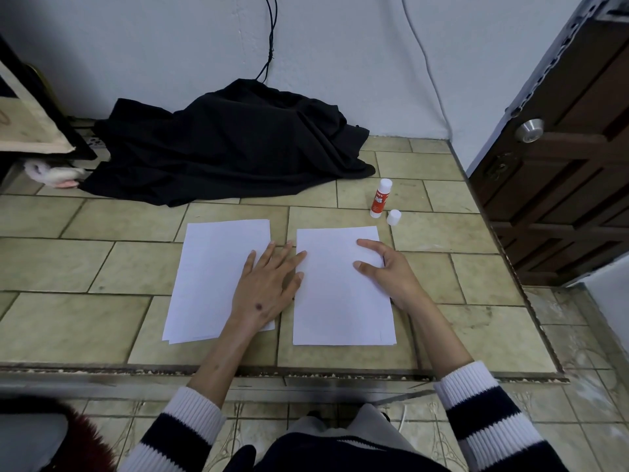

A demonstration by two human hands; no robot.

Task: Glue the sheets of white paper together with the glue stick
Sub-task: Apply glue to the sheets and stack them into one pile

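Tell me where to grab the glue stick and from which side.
Grip the glue stick around its red mid-barrel. It stands upright on the tiled table, uncapped, with its cap standing close at its right. Coming from above or the front-left with the right hand looks best: fingers across the round barrel, clear of the cap and the exposed top end.

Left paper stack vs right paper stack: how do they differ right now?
The left paper stack lies tilted, with offset sheet edges showing at its near corner; the right paper stack lies squarer. The left hand rests flat across the left one, fingertips reaching the right one; the right hand touches only the right one. Both are plain white, flat on the tiled counter.
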